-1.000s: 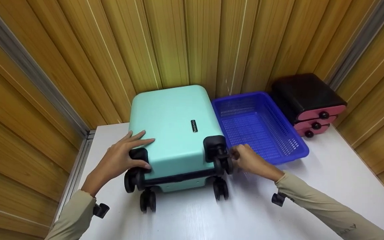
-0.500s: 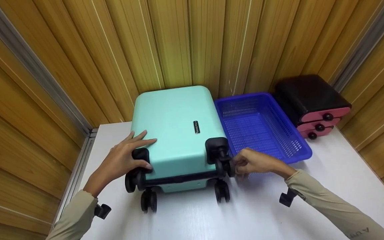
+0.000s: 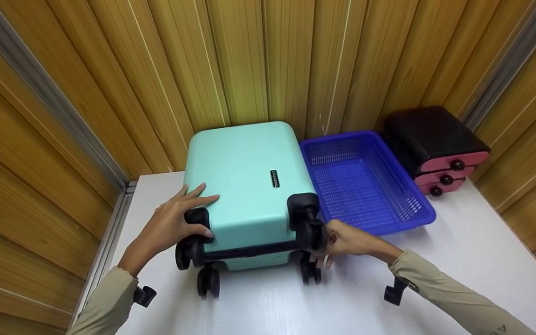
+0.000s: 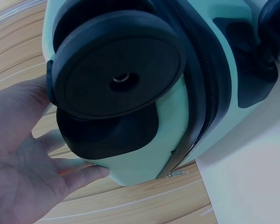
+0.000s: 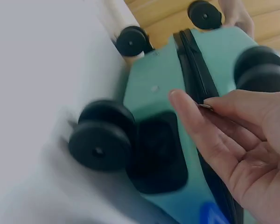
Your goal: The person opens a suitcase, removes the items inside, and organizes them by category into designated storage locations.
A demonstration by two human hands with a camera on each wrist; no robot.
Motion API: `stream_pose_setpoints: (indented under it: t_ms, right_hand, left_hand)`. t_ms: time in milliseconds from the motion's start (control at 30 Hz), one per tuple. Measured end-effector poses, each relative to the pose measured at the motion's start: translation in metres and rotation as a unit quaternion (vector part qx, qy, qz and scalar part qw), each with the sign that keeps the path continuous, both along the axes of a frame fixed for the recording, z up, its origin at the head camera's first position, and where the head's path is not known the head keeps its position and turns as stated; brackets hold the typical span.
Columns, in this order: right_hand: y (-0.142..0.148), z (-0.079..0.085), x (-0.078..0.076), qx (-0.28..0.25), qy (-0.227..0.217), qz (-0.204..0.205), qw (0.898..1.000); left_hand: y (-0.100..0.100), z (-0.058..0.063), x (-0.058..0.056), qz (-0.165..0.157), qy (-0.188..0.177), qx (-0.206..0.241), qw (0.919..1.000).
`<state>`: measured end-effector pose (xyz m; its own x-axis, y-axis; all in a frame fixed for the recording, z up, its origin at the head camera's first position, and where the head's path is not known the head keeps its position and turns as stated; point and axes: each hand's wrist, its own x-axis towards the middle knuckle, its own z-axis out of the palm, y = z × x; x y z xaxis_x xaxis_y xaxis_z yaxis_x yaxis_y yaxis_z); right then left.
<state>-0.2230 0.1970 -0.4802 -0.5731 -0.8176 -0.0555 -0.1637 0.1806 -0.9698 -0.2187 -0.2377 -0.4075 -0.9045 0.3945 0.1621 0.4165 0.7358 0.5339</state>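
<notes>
The suitcase (image 3: 242,186) lies on the surface (image 3: 268,314). At its near left corner, the left hand (image 3: 170,221) rests with fingers spread wide; at its near right corner, the right hand (image 3: 349,239) pinches a zipper pull (image 5: 206,107). A basket (image 3: 363,188) sits just right of the suitcase.

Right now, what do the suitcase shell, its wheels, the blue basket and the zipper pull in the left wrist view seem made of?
Suitcase shell: likely hard plastic, satin mint, smooth rounded corners.
Wheels: plastic or rubber, unclear which; matte black, molded-looking.
Blue basket: likely plastic; slightly glossy, perforated walls.
Zipper pull: probably metal; silvery sheen.
</notes>
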Motion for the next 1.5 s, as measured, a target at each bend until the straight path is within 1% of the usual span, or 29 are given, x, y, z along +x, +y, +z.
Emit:
stream_pose_setpoints:
  t_ms: [167, 333, 600, 800, 933, 1033, 1167, 1367, 1500]
  right_hand:
    - [-0.009, -0.008, 0.007, -0.023, -0.036, -0.017, 0.999]
    - [-0.014, -0.012, 0.012, -0.040, -0.042, -0.036, 0.998]
    - [-0.022, -0.014, 0.020, -0.058, -0.077, -0.070, 0.993]
    - [-0.027, -0.018, 0.024, -0.080, -0.065, -0.077, 0.992]
    - [-0.034, -0.022, 0.028, -0.099, -0.065, -0.075, 0.990]
    - [-0.037, -0.024, 0.032, -0.107, -0.072, -0.082, 0.988]
    - [-0.040, -0.025, 0.036, -0.105, -0.076, -0.100, 0.986]
    - [-0.048, -0.026, 0.040, -0.090, -0.056, -0.125, 0.987]
    - [-0.054, -0.025, 0.044, -0.079, -0.053, -0.130, 0.987]
  left_hand:
    - [0.002, -0.001, -0.001, -0.004, 0.000, 0.002, 1.0000]
    - [0.001, 0.000, 0.000, -0.003, -0.002, 0.004, 1.0000]
    - [0.002, 0.001, -0.002, -0.008, 0.009, 0.007, 0.9999]
    - [0.001, 0.001, -0.001, -0.007, -0.003, 0.002, 1.0000]
    - [0.002, 0.000, -0.001, -0.003, -0.006, -0.001, 1.0000]
    - [0.003, -0.001, -0.002, -0.004, -0.003, -0.004, 1.0000]
    - [0.004, -0.001, -0.002, -0.004, -0.007, -0.006, 0.9999]
    - [0.003, 0.001, -0.002, -0.004, -0.009, -0.006, 0.9999]
    - [0.000, 0.002, 0.000, -0.001, -0.008, -0.012, 0.9999]
